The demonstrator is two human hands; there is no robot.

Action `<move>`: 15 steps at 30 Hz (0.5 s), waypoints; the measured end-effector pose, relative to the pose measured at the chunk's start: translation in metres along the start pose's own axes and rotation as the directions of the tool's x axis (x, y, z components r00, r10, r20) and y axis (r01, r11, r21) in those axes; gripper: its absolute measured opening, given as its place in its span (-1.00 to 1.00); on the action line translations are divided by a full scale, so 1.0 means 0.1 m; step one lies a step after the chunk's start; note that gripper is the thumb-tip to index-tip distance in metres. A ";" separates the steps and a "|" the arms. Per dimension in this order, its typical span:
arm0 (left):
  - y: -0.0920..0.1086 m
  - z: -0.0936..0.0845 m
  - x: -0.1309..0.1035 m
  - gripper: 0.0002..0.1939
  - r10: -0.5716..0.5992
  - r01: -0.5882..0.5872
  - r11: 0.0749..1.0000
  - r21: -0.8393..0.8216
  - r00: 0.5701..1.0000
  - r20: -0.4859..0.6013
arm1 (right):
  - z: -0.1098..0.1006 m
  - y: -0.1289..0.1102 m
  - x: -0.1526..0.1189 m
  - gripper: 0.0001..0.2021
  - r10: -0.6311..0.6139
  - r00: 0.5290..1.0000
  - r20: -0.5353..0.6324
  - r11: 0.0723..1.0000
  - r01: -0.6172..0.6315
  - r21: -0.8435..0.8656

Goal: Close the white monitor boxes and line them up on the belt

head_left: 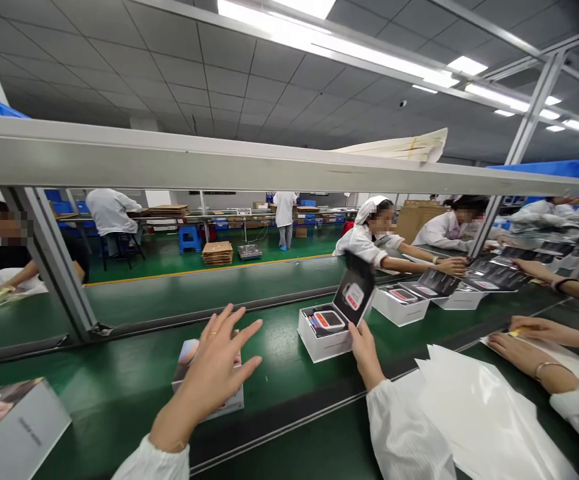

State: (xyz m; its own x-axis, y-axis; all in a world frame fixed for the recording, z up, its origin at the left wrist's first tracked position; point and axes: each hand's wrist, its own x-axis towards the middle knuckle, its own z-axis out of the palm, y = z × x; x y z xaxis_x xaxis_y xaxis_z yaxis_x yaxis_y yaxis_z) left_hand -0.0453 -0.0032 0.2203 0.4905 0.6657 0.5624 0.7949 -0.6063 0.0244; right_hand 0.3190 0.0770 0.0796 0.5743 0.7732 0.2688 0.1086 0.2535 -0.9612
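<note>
Under bright ceiling lights point(274, 23), a green bench point(119, 400) is stretching across the scene before me; my right grip point(365, 353) is clasping the right edge of an open white box point(324, 345), which is sitting mid-bench, its dark lid point(357, 290) standing up; my left grip point(214, 363) is spreading wide, holding nothing, over a closed box point(187, 355) on the left, though I cannot tell whether it is touching; white sheets point(474, 413) are lying near right; more open boxes point(402, 303) are lining the far right.
</note>
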 end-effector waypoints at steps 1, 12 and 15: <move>0.09 0.04 0.02 -0.50 0.020 -0.021 1.000 -0.022 1.000 -0.014 | 0.00 -0.03 -0.05 -0.44 -0.023 0.998 0.054 1.000 0.024 -0.015; 0.73 1.26 0.15 0.03 -0.145 0.364 0.693 -0.623 0.916 0.374 | 0.10 -0.09 -0.45 -0.38 0.000 0.944 0.329 0.985 0.057 -0.163; 0.70 1.33 0.09 0.07 -0.124 0.330 0.676 -0.659 0.932 0.340 | 0.13 0.00 -0.37 -0.30 0.079 0.960 0.268 0.985 -0.034 -0.169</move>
State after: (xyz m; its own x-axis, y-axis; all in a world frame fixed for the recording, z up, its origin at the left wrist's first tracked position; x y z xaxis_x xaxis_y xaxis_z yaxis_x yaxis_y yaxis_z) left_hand 0.0619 0.0183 0.1170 0.4800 0.8436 0.2406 0.4640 -0.4769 0.7465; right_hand 0.2873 0.0553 0.0706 0.3429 0.9181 0.1986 0.2242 0.1253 -0.9664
